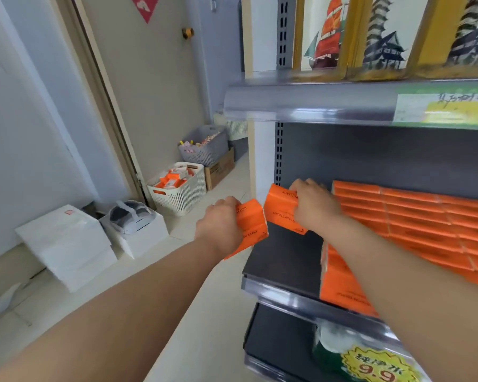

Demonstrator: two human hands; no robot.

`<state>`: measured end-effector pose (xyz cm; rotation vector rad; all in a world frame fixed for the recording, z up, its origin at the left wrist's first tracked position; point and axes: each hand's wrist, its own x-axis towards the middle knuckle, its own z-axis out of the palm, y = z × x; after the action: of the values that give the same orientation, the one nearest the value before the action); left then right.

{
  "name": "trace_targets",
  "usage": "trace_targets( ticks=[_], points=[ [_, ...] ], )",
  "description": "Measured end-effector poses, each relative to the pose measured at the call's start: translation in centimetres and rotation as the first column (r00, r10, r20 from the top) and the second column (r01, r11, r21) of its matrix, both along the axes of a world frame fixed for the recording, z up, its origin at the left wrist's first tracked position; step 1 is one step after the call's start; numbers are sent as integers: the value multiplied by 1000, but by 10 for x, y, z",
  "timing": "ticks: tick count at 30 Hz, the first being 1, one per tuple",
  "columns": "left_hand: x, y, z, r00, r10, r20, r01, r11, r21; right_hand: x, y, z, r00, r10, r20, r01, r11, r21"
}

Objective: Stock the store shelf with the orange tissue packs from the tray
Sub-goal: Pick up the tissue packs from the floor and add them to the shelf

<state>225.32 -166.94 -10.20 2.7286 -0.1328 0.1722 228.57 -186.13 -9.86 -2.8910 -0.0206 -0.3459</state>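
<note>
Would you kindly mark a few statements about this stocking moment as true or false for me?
1. The left hand grips an orange pack. True.
2. The right hand is empty. False: it grips another pack over the shelf.
3. Orange packs already lie stacked on that shelf. True: the stack fills its right part.
4. The white basket stands on the shelf. False: the basket stands on the floor.
5. The upper shelf holds tissue packs. False: it holds framed pictures.
</note>
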Motion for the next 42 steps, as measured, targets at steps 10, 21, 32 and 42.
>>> trace_targets(
  ticks=[10, 21, 32, 42],
  points=[
    [92, -53, -6, 993, -114, 28, 114, 993, -1, 112, -48, -26, 996, -78, 44, 84, 984, -156],
    [120, -81, -21, 990, -139, -20, 140, 986, 86, 146, -83, -41, 990, -126, 67, 138, 969, -205],
    [152, -143, -31, 986, -166, -1, 165, 980, -111, 70, -118, -29, 997, -81, -1, 78, 969, -235],
    [154, -168, -47, 978, -12, -206, -53, 951, -304, 54, -114, -35, 989, -75, -128, 56, 988, -146]
  ],
)
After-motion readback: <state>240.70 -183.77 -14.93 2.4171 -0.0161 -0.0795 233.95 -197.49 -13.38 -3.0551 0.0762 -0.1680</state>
